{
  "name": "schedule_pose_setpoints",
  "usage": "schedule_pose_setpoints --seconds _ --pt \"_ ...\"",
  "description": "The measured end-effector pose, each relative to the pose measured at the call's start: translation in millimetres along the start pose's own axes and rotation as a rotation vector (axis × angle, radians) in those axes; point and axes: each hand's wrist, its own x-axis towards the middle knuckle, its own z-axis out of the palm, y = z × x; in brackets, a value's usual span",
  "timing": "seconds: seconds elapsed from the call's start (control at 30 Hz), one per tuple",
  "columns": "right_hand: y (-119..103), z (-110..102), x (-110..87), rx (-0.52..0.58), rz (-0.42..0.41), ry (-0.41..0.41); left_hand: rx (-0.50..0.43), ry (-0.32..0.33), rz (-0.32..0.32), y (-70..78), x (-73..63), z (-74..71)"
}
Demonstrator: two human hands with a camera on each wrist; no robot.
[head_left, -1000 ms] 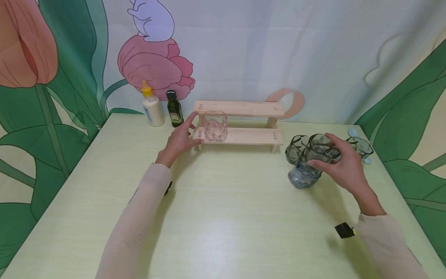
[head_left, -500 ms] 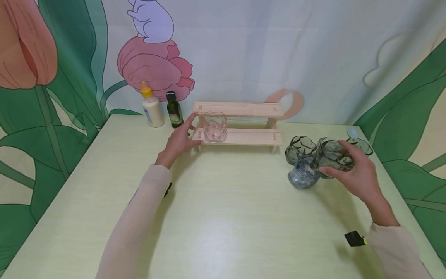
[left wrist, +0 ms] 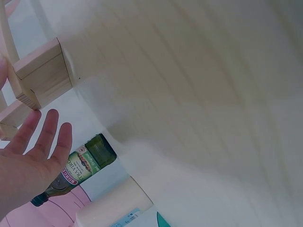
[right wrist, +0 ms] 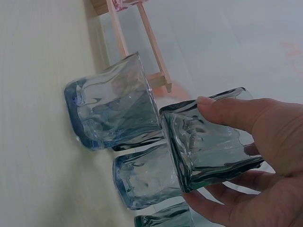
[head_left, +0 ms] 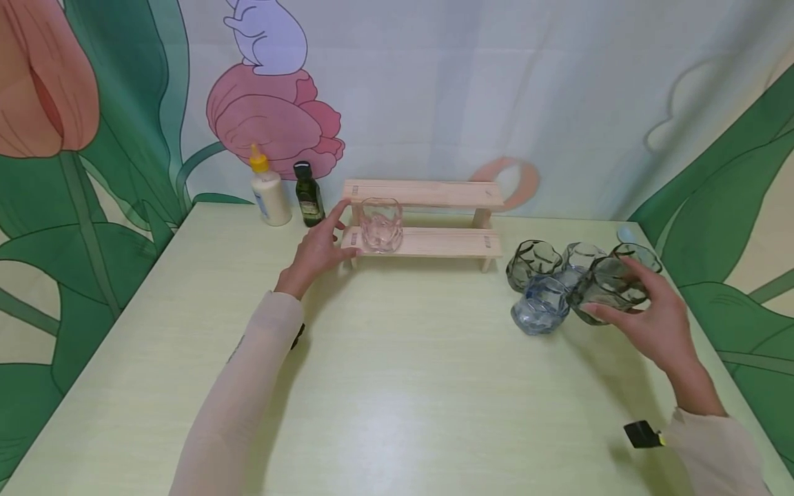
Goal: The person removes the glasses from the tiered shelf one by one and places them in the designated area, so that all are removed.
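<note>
My right hand (head_left: 664,324) grips a grey-green faceted drinking glass (head_left: 604,293), thumb on one side and fingers on the other. In the right wrist view, that glass (right wrist: 203,146) is lifted above the others. A blue glass (head_left: 536,313) stands just left of it, with another pale blue glass (head_left: 578,255) behind. One grey glass (head_left: 527,269) stands behind left, another (head_left: 639,253) behind right. My left hand (head_left: 315,251) touches the left end of a two-step wooden rack (head_left: 440,242), fingers extended in the left wrist view. On its lower step sits a pinkish clear glass (head_left: 382,231).
Left of the rack stand a dark green bottle (head_left: 309,198) with a label and a cream bottle (head_left: 271,198) with a yellow nozzle cap. A printed curtain (head_left: 403,89) hangs behind the pale table (head_left: 384,386). A small pale blue piece (head_left: 625,235) lies at the back right.
My right hand has moved right and slightly toward me with the grey-green glass, bringing the pale blue glass behind into view. My left hand stays at the rack.
</note>
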Motion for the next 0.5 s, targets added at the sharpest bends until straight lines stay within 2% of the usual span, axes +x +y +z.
schedule_pose_setpoints --seconds 0.5 --pt "9.9 -3.8 -4.6 -0.021 0.077 0.011 -0.007 -0.022 -0.023 0.8 1.5 0.0"
